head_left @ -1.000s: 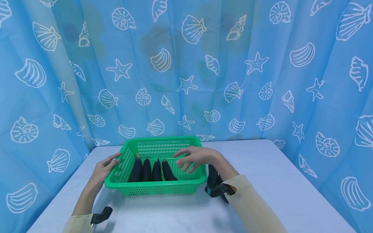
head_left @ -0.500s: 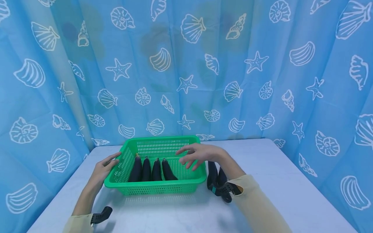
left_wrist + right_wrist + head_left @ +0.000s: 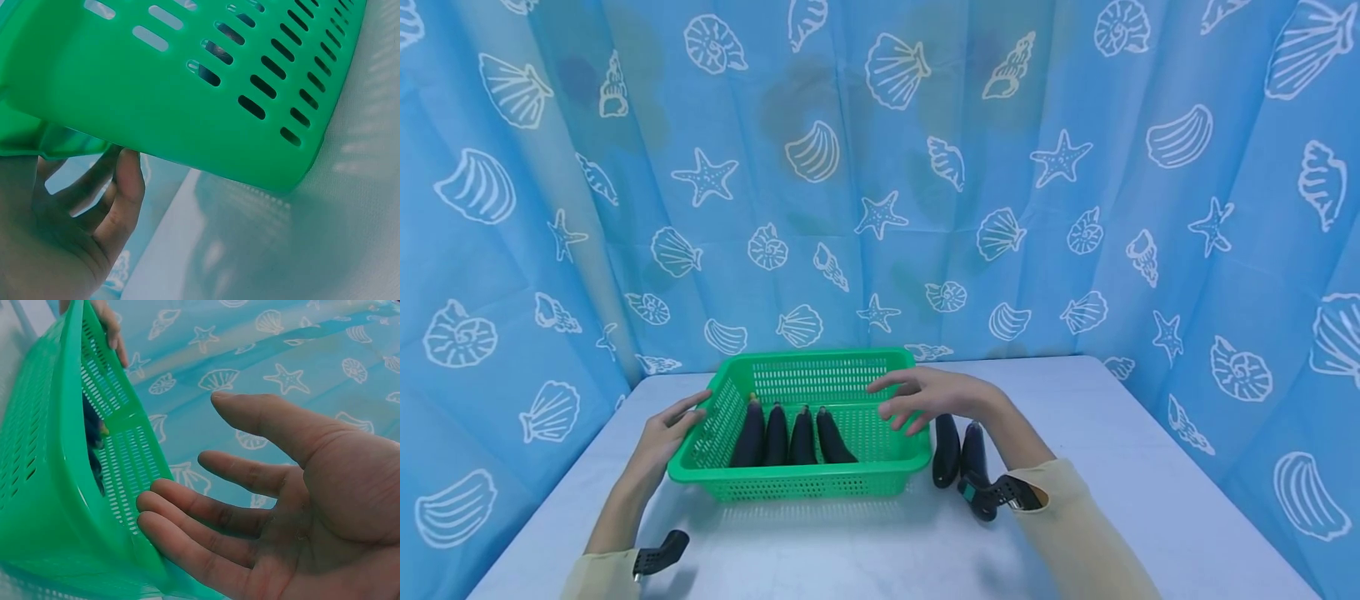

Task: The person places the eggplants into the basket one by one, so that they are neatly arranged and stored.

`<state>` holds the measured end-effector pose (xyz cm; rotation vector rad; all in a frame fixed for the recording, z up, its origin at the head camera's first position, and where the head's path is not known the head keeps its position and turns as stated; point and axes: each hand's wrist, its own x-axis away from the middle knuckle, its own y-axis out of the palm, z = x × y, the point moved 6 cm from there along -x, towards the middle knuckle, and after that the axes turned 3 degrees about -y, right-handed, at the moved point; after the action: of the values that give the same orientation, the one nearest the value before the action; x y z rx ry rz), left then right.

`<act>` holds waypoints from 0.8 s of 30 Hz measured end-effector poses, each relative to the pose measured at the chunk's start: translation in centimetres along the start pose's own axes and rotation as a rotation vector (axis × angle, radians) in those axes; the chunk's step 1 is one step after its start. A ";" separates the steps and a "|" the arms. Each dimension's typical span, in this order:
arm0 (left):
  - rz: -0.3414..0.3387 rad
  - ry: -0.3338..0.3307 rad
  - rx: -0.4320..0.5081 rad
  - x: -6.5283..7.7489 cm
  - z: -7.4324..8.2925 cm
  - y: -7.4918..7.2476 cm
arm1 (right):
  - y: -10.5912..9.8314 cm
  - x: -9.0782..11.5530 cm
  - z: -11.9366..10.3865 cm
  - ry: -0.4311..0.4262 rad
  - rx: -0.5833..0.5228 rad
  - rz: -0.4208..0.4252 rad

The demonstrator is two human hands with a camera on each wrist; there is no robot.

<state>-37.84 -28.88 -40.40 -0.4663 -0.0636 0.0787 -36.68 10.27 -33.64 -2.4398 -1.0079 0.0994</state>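
A green perforated plastic basket stands on the table. Several dark purple eggplants lie side by side in its left and middle part. My left hand grips the basket's left rim; in the left wrist view its thumb presses up against the edge while the other fingers reach behind. Over the basket's right end hovers my right hand, fingers spread and slightly bent, holding nothing. Just right of the basket, one eggplant lies on the table, and a second eggplant lies beside it, partly covered by the wrist camera.
The white table extends to the right and in front of the basket. A blue curtain with white seashells and starfish hangs behind and on both sides. Each wrist wears a black camera mount.
My right hand has drawn back to the right, away from the eggplants in the basket, uncovering more of the two on the table. My left hand and the basket have stayed put.
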 end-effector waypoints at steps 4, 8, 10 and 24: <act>0.008 -0.006 -0.004 -0.1 0.1 0.0 | -0.2 0.5 0.1 -0.021 -0.003 0.004; 0.016 -0.007 -0.007 -0.2 0.2 -0.1 | -0.3 1.0 0.2 -0.028 -0.016 0.009; 0.016 -0.007 -0.007 -0.2 0.2 -0.1 | -0.4 1.2 0.3 -0.027 -0.025 0.013; 0.006 -0.010 0.004 0.0 0.1 -0.1 | -0.9 2.3 1.3 -0.054 -0.053 0.037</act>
<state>-37.85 -28.91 -40.31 -0.4621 -0.0719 0.0869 -35.91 12.96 -34.10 -2.5165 -1.0004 0.1540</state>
